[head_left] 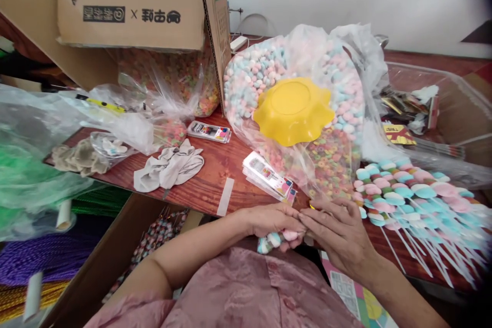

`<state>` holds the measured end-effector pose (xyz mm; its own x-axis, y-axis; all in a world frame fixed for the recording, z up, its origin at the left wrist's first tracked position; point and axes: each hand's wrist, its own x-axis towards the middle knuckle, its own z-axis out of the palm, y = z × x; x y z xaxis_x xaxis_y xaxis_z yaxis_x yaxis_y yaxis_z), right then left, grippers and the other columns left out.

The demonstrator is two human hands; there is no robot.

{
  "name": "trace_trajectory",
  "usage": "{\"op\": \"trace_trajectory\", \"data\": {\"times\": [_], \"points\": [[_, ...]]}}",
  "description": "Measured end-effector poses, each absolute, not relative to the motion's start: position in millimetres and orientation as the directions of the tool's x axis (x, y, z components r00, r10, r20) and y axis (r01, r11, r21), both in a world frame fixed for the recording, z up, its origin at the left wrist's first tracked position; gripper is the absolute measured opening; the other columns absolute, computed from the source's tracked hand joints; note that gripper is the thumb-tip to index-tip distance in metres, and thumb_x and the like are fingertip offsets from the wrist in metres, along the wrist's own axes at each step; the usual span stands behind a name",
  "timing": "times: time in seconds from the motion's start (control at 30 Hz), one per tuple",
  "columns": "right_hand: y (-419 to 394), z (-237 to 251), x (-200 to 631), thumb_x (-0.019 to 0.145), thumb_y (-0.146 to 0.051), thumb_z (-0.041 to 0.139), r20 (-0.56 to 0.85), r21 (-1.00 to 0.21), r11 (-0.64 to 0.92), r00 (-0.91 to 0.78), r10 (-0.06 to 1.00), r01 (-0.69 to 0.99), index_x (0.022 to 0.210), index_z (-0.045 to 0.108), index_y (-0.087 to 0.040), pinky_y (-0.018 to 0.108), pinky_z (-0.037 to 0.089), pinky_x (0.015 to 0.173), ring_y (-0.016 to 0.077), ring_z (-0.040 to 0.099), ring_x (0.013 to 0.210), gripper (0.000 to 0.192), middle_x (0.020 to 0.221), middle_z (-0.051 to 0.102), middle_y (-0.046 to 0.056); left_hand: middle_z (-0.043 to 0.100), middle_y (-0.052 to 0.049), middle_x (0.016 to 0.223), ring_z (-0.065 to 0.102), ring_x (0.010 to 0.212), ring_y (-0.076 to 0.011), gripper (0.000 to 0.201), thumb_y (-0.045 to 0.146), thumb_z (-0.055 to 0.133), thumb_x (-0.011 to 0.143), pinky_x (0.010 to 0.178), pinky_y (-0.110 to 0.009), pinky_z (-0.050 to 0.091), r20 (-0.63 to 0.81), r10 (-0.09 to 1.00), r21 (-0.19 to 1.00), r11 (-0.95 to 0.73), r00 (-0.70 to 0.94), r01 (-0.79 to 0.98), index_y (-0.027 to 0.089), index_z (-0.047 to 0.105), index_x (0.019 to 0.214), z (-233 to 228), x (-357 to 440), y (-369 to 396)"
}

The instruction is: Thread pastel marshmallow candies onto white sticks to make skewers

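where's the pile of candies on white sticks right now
In the head view, the candy sticks lie toward the right on the red-brown table, to the right of the right hand and the clear candy bag.

Held sweets (pixel 274 241) seemingly matt; bowl (pixel 292 107) smooth plastic; tabletop (pixel 217 164) glossy wood-look.

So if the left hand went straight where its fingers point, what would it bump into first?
The right hand, most likely. The left hand points across at its fingers, and the two seem to touch, though the overlap makes depth hard to judge.
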<state>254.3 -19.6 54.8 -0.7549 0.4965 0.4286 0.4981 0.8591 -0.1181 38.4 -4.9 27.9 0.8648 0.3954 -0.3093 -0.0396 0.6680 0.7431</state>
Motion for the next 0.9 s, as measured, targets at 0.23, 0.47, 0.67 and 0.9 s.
{"op": "trace_trajectory", "data": {"times": [0.23, 0.47, 0.67, 0.9], "points": [[-18, 57, 252, 0.087, -0.009, 0.049, 0.409, -0.192, 0.832, -0.729, 0.549, 0.52, 0.093, 0.066, -0.022, 0.041, 0.038, 0.087, 0.0185, 0.062, 0.086, 0.023, 0.082, 0.07, 0.002, 0.053, 0.002, 0.065, 0.05, 0.051, -0.0093, 0.032, 0.045, 0.052, 0.091, 0.052, -0.022, 0.041, -0.29, 0.308, 0.9, 0.409, 0.906, 0.149, 0.016, 0.054, 0.078, 46, 31, 7], [-12, 52, 238, 0.096, -0.022, 0.044, 0.204, -0.524, 0.577, -0.566, 0.799, 0.626, 0.065, 0.057, -0.02, 0.03, 0.038, 0.058, 0.0144, 0.052, 0.061, 0.034, 0.061, 0.058, 0.0, 0.062, -0.016, 0.104, 0.061, 0.093, -0.0259, 0.019, 0.021, 0.04, 0.094, 0.082, -0.041, 0.048, -0.057, 0.686, 0.432, -0.637, 0.725, 0.638, 0.013, 0.057, 0.097, 69, 33, -13], [-22, 56, 230, 0.091, -0.018, 0.052, 0.419, -0.302, 0.666, -0.533, 0.735, 0.682, 0.107, 0.066, -0.022, 0.042, 0.042, 0.085, 0.0253, 0.06, 0.1, 0.022, 0.103, 0.072, 0.007, 0.063, -0.006, 0.084, 0.056, 0.074, -0.0154, 0.021, 0.021, 0.041, 0.092, 0.071, -0.029, 0.045, -0.057, 0.768, 0.669, -0.445, 0.638, 0.596, 0.015, 0.059, 0.082, 64, 22, -10], [-24, 55, 239, 0.083, -0.01, 0.059, 0.46, -0.074, 0.806, -0.697, 0.55, 0.588, 0.117, 0.065, -0.025, 0.045, 0.035, 0.091, 0.0255, 0.064, 0.104, 0.038, 0.102, 0.076, 0.002, 0.046, 0.004, 0.061, 0.042, 0.053, -0.0068, 0.024, 0.025, 0.044, 0.088, 0.052, -0.018, 0.037, -0.337, 0.53, 0.929, 0.321, 0.779, 0.183, 0.017, 0.047, 0.066, 58, 13, 5]]}}
